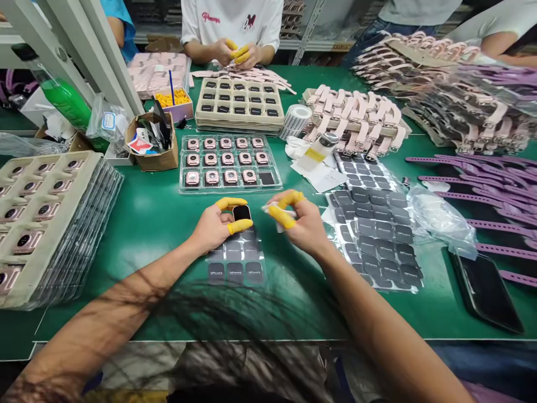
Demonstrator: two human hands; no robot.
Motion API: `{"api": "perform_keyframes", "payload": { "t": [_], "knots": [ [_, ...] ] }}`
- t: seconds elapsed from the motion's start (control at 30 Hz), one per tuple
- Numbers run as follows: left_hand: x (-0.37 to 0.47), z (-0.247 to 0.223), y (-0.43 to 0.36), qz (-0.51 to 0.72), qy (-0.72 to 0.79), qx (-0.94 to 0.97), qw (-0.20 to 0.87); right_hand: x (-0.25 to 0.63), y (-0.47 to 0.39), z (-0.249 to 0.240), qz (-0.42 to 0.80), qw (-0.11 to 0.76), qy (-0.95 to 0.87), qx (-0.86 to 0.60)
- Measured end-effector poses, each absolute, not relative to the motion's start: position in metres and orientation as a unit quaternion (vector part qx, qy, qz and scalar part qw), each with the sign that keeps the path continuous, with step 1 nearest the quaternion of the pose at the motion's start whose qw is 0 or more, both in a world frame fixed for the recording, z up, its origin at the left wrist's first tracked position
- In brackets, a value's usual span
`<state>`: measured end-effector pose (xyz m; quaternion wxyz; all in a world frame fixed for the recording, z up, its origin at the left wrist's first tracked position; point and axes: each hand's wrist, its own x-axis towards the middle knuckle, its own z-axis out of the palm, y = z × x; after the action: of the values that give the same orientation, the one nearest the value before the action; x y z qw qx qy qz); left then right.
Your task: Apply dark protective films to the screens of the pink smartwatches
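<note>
My left hand (217,225), with yellow finger cots on thumb and a finger, grips a small watch body (241,213) by its sides, dark screen facing up. Under it lies a sheet of dark square stickers (235,272) printed with white lettering. To the right, my right hand (296,217), also in yellow finger cots, is closed on a white cloth or tissue (280,225), apart from the watch. Beyond my hands sits a clear plastic tray (183,180) of pink watch bodies; its front right pocket shows a dark square bottom.
At left stand stacked trays (90,235) of watches and a cardboard box (157,160). Right lie more sticker sheets (377,235), a phone (486,291), purple straps (499,224) and a bottle (321,146). A co-worker's hands (237,53) work across the table, behind a beige tray (239,118).
</note>
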<state>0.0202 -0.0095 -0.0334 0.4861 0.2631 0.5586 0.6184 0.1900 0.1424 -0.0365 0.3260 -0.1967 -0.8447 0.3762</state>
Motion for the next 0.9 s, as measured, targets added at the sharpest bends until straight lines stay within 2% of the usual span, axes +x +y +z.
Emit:
{"api": "perform_keyframes", "payload": {
  "t": [0.17,0.47,0.63,0.8,0.9],
  "knots": [
    [0.018,-0.037,-0.010,0.617,0.539,0.251,0.516,0.161,0.127,-0.038,0.335,0.366,-0.867,-0.037],
    [0.020,-0.035,-0.009,0.599,0.582,0.242,0.494,0.167,0.122,-0.047,0.277,0.366,-0.888,0.007],
    [0.021,-0.037,-0.008,0.576,0.591,0.286,0.487,0.168,0.121,-0.043,0.246,0.387,-0.886,-0.065],
    [0.022,-0.037,-0.008,0.566,0.600,0.299,0.480,0.170,0.123,-0.046,0.298,0.372,-0.878,-0.053],
    [0.023,-0.037,-0.007,0.573,0.598,0.284,0.484,0.167,0.123,-0.048,0.305,0.382,-0.865,-0.111]
  ]
}}
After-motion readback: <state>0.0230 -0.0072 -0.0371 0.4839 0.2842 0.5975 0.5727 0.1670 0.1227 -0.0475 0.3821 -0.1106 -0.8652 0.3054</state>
